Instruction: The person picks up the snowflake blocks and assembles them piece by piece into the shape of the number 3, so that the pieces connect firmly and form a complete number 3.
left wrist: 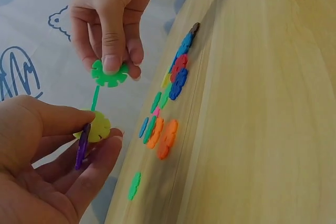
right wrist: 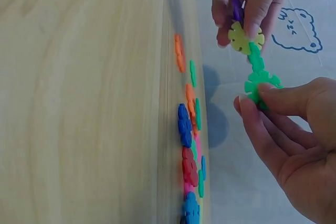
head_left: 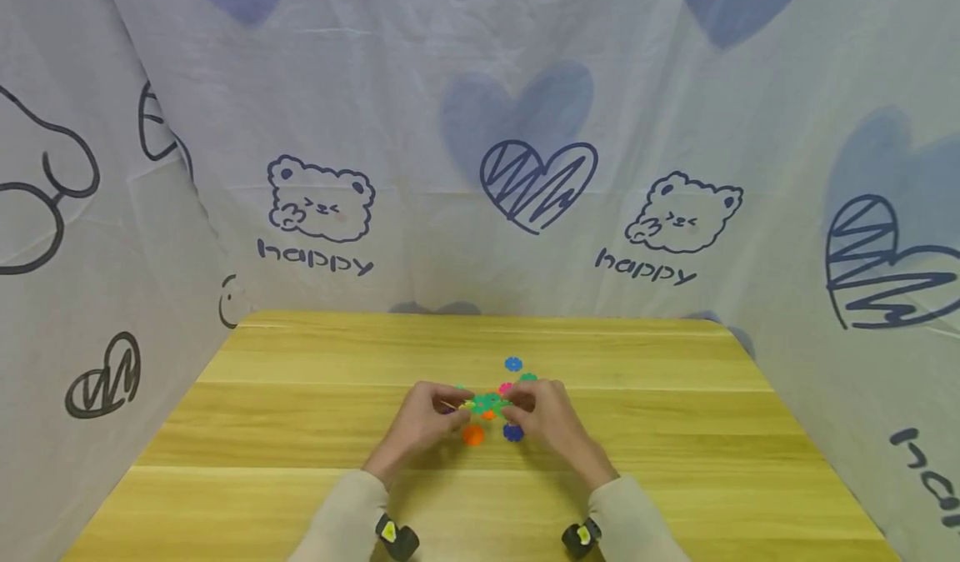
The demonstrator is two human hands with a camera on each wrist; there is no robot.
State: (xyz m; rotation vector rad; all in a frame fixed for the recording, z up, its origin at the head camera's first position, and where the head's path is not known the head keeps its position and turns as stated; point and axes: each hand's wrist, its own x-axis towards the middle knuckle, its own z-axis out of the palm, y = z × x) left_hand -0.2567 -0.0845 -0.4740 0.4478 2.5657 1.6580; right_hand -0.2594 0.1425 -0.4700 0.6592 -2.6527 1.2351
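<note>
Above the table, my left hand pinches a yellow notched snowflake disc between thumb and fingers. A purple disc is slotted into it, seen nearly edge-on. From its other side a green disc sticks out toward my right hand. That hand pinches a second green disc by thumb and fingertips. In the right wrist view the two green discs meet at their rims; whether they are fully interlocked I cannot tell.
Loose discs lie on the wooden table under and around the hands: orange, dark blue, light blue and several others. A printed cloth hangs behind the table and at both sides.
</note>
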